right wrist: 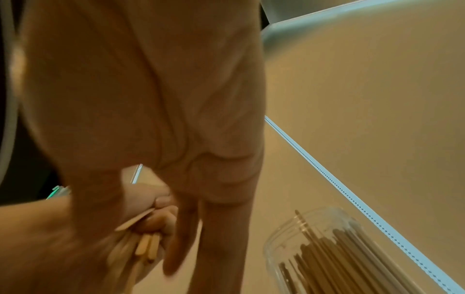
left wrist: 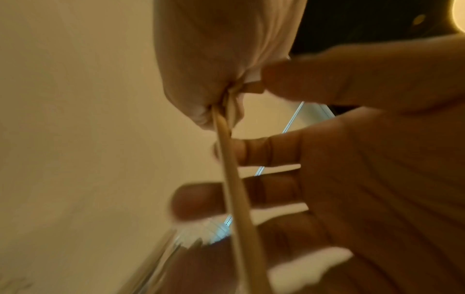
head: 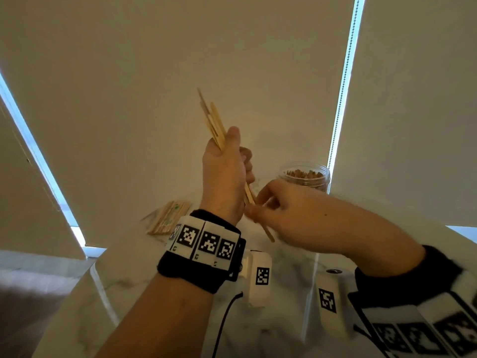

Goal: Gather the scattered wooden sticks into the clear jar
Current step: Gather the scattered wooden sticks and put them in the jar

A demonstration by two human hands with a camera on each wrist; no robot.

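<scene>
Wooden sticks [head: 215, 125] stand as a bundle in the left hand [head: 225, 177], whose curled fingers grip them mid-length, long axis nearly upright with the tops leaning slightly left and the lower ends poking out below the fist. The right hand [head: 286, 215] is just beside those lower ends, its fingers pinching a single stick [head: 267, 232] that slants down toward the table [head: 154, 280]. The clear jar [head: 304, 178], open-mouthed and already holding many sticks upright, stands just behind the right hand, to the right of the bundle; the right hand is the nearer one. More sticks lie in a flat pile [head: 167, 218] on the table to the left, near its far edge. Room above the jar mouth looks open, so I judge the bundle could drop in roughly vertically.
</scene>
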